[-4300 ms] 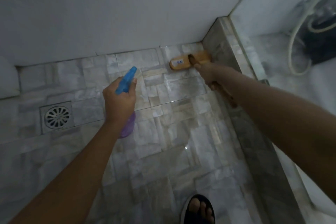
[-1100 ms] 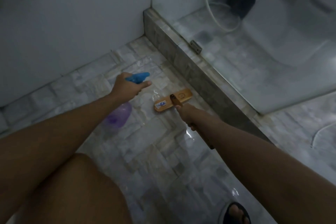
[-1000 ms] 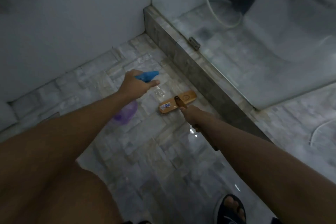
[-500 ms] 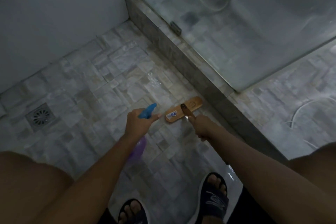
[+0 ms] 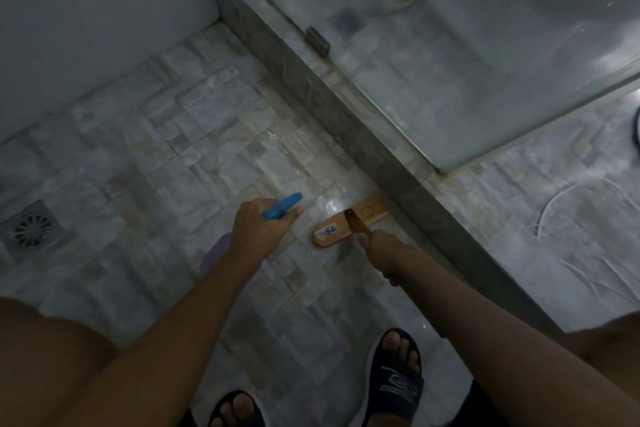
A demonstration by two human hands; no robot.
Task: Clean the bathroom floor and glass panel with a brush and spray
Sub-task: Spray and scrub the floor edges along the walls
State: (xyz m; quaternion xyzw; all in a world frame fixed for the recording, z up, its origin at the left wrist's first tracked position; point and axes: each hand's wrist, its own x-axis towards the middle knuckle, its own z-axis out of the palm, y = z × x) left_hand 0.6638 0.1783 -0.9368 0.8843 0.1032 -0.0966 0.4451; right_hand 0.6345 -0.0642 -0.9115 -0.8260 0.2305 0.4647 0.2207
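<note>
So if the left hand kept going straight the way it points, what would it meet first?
Probably the stone kerb under the glass panel. The left hand, holding the spray bottle, aims along the floor just clear of the brush, though depth is hard to judge here.

This is a bathroom, seen where a shower enclosure meets the open floor. The floor point(image 5: 173, 135) is laid with small grey and beige stone-look tiles and shines wet near the centre. At 9 o'clock a square metal floor drain point(image 5: 33, 227) sits flush in the tiles. A plain white wall point(image 5: 86, 10) fills 11 o'clock. A low tiled curb point(image 5: 346, 121) runs from 12 toward 4 o'clock. On it stands a hazy glass panel point(image 5: 485, 80), held by a small metal clamp point(image 5: 318, 42). Behind the glass, at 1 o'clock, a pale hose point(image 5: 381, 0) loops.
</note>
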